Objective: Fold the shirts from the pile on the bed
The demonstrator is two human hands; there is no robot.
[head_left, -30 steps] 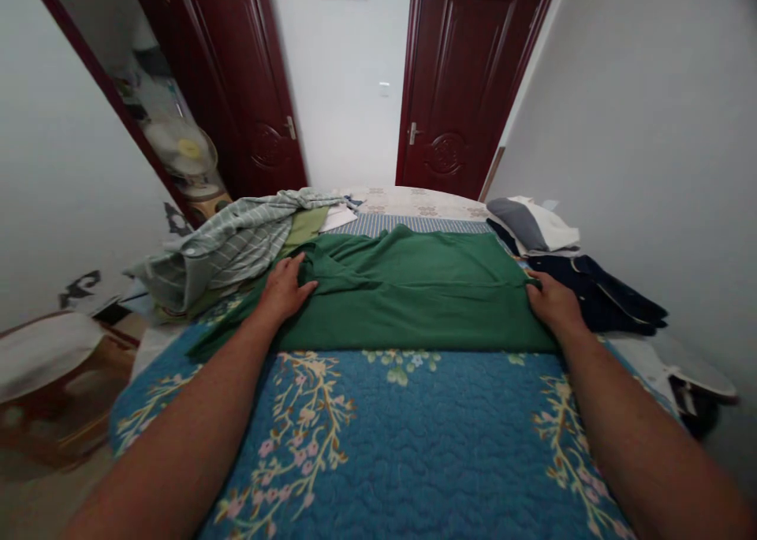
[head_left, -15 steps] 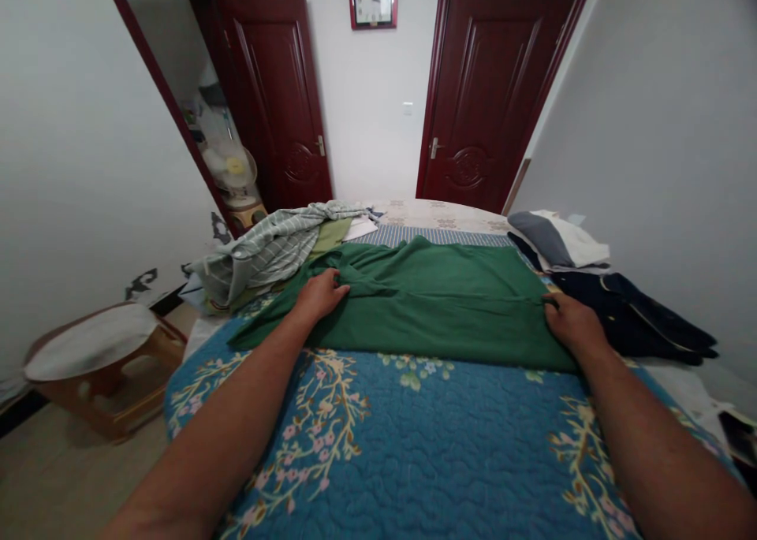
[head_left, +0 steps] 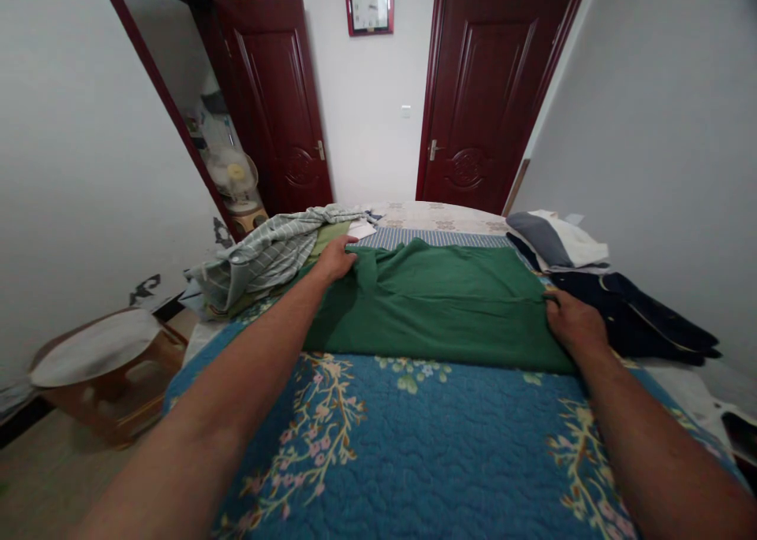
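A green garment [head_left: 449, 311] lies folded lengthwise in a long strip across the blue floral quilt [head_left: 426, 437]. My left hand [head_left: 337, 259] pinches its upper left part, with a fold of cloth raised beside the fingers. At the opposite end, my right hand [head_left: 573, 322] is closed on the garment's right edge. Shallow creases run across the middle of the cloth. What the garment's left end looks like is partly hidden behind my left forearm.
Grey checked cloth [head_left: 260, 256] is heaped at the left back. On the right sit dark navy clothes [head_left: 644, 319] and a folded grey and white garment [head_left: 561, 240]. A round-topped stool [head_left: 100, 347] stands on the floor at left.
My left hand has moved away from me and slightly right, drawing the garment's left end inward so it no longer spreads out to the left. My right hand has stayed in place.
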